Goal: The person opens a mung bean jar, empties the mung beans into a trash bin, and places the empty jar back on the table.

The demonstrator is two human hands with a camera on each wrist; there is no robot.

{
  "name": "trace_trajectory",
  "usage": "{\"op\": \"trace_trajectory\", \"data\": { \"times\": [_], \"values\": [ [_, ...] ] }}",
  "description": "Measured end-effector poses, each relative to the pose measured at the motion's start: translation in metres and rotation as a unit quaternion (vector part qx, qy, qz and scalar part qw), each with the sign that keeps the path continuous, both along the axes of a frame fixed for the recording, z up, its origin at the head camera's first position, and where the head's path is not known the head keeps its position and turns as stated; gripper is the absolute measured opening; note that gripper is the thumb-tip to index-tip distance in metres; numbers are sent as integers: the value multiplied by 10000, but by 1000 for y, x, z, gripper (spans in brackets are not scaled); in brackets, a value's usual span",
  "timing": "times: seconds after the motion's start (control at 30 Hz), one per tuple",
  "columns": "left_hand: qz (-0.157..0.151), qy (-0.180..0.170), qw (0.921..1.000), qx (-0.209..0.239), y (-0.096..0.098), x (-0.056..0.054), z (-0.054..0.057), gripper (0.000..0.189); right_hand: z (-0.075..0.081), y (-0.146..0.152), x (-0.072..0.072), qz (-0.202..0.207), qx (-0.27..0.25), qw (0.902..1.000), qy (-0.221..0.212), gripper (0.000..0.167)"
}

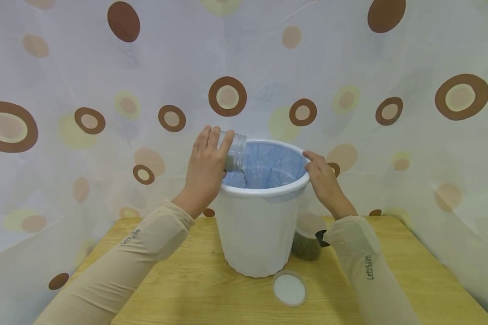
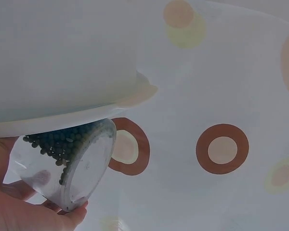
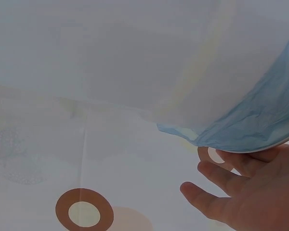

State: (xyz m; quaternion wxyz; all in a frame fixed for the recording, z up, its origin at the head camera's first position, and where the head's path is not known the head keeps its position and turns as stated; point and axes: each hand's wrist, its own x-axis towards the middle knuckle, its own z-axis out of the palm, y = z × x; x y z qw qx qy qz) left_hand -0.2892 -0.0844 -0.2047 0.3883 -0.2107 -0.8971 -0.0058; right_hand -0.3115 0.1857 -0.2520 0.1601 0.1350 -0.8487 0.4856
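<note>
My left hand [image 1: 206,164] grips a clear plastic jar [image 1: 237,146], tipped sideways over the left rim of a white trash bin [image 1: 258,230]. Small dark green beans [image 2: 62,144] lie along the jar's side, and some are falling from its mouth into the bin. Inside, the bin is lined with a blue plastic bag [image 1: 278,164], which also shows folded over the rim in the right wrist view. At the bin's right rim, my right hand [image 1: 323,178] touches the edge with its fingers [image 3: 226,180] extended and spread.
Behind the bin's right side stands a second clear jar [image 1: 307,246] of green contents, partly hidden. A round white lid [image 1: 289,290] lies on the wooden table [image 1: 179,284] in front of the bin. A sheet with brown circles [image 1: 252,58] hangs close around the table.
</note>
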Motion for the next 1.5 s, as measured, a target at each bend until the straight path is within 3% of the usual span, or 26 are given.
{"op": "trace_trajectory", "data": {
  "times": [0.87,1.13,1.5],
  "values": [
    [68,105,9998,-141,3,0,0,84,0,1,2,2,-7,10000,-31,55],
    [212,258,9991,-280,0,-3,-1,80,0,-1,-1,115,-143,9998,-113,54],
    [5,298,9995,-125,1,-3,-2,74,1,0,2,22,-78,9999,-120,54]
  ]
}}
